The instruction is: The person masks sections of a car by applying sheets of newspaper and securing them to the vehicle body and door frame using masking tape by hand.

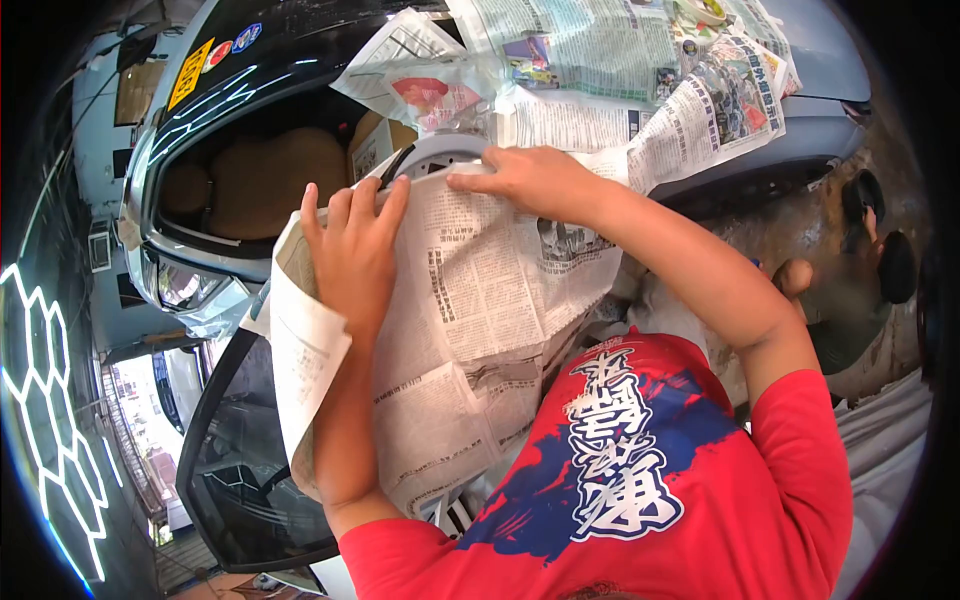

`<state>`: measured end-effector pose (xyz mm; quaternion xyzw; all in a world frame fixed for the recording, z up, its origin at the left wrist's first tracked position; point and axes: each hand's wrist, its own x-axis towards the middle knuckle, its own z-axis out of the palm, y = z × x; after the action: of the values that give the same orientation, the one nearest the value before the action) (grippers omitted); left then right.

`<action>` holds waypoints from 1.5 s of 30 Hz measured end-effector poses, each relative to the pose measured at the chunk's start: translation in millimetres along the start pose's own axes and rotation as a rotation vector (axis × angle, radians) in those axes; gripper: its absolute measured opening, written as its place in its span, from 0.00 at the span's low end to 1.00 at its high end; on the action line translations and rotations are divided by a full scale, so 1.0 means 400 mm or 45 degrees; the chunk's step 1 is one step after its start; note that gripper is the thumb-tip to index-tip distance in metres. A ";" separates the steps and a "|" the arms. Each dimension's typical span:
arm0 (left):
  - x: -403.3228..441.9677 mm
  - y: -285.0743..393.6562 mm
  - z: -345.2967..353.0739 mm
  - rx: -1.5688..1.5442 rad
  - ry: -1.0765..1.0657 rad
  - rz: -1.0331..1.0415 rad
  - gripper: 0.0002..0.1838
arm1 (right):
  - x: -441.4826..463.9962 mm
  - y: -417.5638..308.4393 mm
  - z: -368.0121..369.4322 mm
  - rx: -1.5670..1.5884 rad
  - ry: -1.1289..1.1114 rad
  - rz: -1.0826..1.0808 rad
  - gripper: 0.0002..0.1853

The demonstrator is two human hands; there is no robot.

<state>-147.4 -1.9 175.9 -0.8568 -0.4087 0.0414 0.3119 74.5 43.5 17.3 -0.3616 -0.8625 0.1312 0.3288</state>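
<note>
A large newspaper sheet point(450, 300) hangs in front of my body, its upper edge against the grey rim of the car body point(440, 150). My left hand point(360, 240) lies over the sheet's upper left part with fingers apart, tips at the edge. At the sheet's top, my right hand point(530, 182) has its thumb and index finger at the edge beside the grey rim; the sheet's edge appears to be between them. The sheet's left side curls over my left forearm. More newspaper point(580, 60) covers the car above my right hand.
A roll of tape point(703, 10) rests on the upper newspaper. At the left are the car's open window with a brown seat point(270, 180) and a dark-framed door glass point(250, 450). Another person point(845, 290) is low at the right, on the wet floor.
</note>
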 end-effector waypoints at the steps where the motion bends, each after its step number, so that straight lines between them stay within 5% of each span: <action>1: 0.003 0.004 -0.001 0.015 -0.011 -0.001 0.21 | 0.010 0.007 0.005 -0.030 0.010 -0.017 0.31; 8: 0.000 0.018 0.020 0.068 -0.065 0.028 0.28 | 0.026 0.025 -0.003 -0.191 -0.054 -0.017 0.35; 15: 0.004 0.032 0.048 0.123 -0.049 -0.048 0.21 | 0.053 0.019 -0.003 -0.322 -0.114 -0.086 0.36; 45: 0.040 0.105 0.083 0.266 -0.199 -0.311 0.21 | 0.081 0.033 0.005 -0.254 -0.148 -0.057 0.44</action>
<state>-119.5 6.7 128.3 -0.7579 -0.5262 0.1120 0.3691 63.4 75.9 25.0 -0.3651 -0.8967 0.0579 0.2435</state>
